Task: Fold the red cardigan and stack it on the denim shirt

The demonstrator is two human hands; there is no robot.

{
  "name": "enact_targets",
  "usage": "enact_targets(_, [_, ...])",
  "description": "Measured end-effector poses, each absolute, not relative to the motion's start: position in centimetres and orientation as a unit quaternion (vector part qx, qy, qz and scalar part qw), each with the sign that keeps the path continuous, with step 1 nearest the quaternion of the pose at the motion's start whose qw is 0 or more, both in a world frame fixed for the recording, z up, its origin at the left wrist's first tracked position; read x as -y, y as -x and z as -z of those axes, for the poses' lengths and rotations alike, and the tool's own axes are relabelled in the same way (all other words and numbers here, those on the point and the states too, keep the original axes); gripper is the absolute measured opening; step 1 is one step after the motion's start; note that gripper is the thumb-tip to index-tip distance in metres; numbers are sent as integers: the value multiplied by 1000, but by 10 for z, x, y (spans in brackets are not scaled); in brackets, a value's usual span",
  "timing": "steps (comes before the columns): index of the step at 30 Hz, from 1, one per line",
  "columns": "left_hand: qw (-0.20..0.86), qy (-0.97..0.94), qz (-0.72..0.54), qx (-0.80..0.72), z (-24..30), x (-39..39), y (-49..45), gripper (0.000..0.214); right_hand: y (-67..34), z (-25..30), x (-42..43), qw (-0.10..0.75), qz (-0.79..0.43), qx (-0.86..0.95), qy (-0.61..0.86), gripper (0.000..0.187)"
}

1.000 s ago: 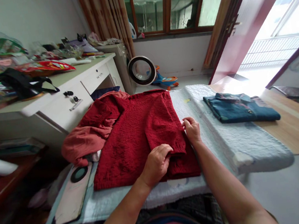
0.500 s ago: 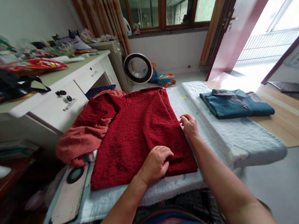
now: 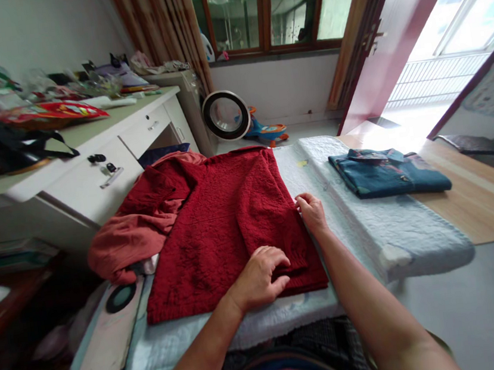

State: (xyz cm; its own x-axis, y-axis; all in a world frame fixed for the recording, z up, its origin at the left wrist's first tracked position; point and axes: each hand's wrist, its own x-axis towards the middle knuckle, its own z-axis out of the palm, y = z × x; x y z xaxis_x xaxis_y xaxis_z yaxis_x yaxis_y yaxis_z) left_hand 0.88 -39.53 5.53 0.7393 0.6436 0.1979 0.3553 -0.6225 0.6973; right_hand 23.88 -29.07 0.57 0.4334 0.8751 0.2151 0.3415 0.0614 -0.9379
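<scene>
- Fingers [image 3: 280, 261] of the left hand [image 3: 258, 279] lie loosened and spread on the folded-over sleeve [image 3: 275, 229], near its cuff. Half a second ago they were curled tighter around that cuff.
- Fingers [image 3: 301, 203] of the right hand [image 3: 312, 213] are pinched on the side edge of the red sweater [image 3: 210, 231], slightly farther up the edge than before.
- Judging by this, the sleeve is now laid across the sweater's body and is being pressed flat rather than carried.
- Sweater lies spread in the middle of the white padded cover [image 3: 369, 230], its far sleeve bunched over a pink garment [image 3: 120, 248] beside the desk [image 3: 71, 182].
- Well to the right, a folded blue shirt [image 3: 385, 177] rests on the same cover.
</scene>
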Motion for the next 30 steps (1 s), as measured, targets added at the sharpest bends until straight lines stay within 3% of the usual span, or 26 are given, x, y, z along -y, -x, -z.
enact_targets(4, [375,-841,-250,-299,-67,386,-4,16,-235,-7,293,511,-201,517,657,26])
enact_targets(7, [330,-802,-320,-382,-66,360,4,12,-231,-6,295,474,-153,566,657,25])
enact_targets(10, [289,-751,-343,-485,-57,319,18,22,-229,-5,296,452,-118,613,638,24])
enact_targets(14, [324,-675,-305,-588,-43,267,35,35,-228,-5,296,441,-114,633,626,26])
enact_targets(30, [412,-567,-388,-598,-23,164,3,25,-229,1,292,474,-134,610,621,24])
